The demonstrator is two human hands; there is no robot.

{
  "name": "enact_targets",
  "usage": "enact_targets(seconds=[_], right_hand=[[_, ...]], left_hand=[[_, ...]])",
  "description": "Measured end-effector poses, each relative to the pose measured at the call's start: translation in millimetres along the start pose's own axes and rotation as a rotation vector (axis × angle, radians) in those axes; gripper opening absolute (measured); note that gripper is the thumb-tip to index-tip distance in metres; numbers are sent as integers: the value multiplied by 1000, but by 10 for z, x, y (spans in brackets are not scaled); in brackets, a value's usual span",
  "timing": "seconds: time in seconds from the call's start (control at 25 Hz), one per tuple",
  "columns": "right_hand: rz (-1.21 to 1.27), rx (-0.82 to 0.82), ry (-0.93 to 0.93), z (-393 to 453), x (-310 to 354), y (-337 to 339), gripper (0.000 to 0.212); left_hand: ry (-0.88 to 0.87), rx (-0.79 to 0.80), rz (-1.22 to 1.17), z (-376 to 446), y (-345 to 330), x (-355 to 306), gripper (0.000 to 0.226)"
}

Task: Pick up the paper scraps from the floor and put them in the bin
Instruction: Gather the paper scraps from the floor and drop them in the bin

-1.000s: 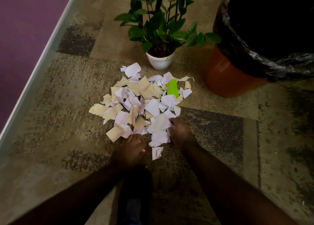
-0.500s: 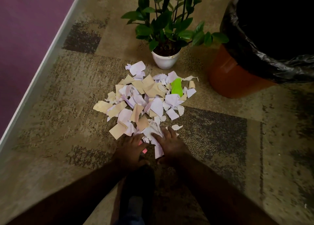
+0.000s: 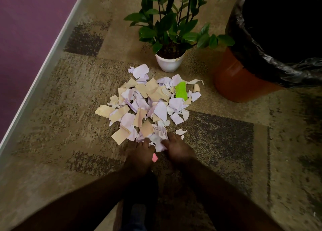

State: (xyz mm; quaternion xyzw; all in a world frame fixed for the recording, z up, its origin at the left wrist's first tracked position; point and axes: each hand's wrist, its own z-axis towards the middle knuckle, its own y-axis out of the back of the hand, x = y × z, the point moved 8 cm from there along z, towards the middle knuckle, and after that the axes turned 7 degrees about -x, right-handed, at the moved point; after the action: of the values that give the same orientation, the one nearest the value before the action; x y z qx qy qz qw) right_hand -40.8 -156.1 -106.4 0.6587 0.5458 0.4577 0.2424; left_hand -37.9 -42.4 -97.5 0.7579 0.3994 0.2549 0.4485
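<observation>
A pile of torn paper scraps (image 3: pixel 148 105), white, tan and one bright green (image 3: pixel 181 91), lies on the patterned carpet in the middle of the view. Both hands rest on the carpet at the pile's near edge. My left hand (image 3: pixel 141 155) and my right hand (image 3: pixel 177 148) press a bunch of white scraps (image 3: pixel 159 141) between their curled fingers. A small pink scrap (image 3: pixel 154 157) shows beside my left thumb. The orange bin (image 3: pixel 231 84) with a black liner (image 3: pixel 247 56) stands at the upper right, its mouth open and dark.
A green plant in a white pot (image 3: pixel 169 63) stands just behind the pile, left of the bin. A pale strip (image 3: pixel 40 73) borders the carpet on the left, with purple floor (image 3: pixel 26 21) beyond. A dark shoe (image 3: pixel 137 204) sits between my forearms.
My right hand slid left and nearer, dragging white scraps from the pile's near right edge toward my left hand. The two hands now sit close together with the scraps bunched between them.
</observation>
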Motion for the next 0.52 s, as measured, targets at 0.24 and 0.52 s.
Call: enact_targets(seconds=[0.24, 0.52], right_hand=[[179, 21, -28, 55, -40, 209, 36], [96, 177, -51, 176, -84, 632, 31]], left_hand=[[44, -12, -362, 136, 48, 302, 25], [59, 153, -227, 262, 394, 296, 26]])
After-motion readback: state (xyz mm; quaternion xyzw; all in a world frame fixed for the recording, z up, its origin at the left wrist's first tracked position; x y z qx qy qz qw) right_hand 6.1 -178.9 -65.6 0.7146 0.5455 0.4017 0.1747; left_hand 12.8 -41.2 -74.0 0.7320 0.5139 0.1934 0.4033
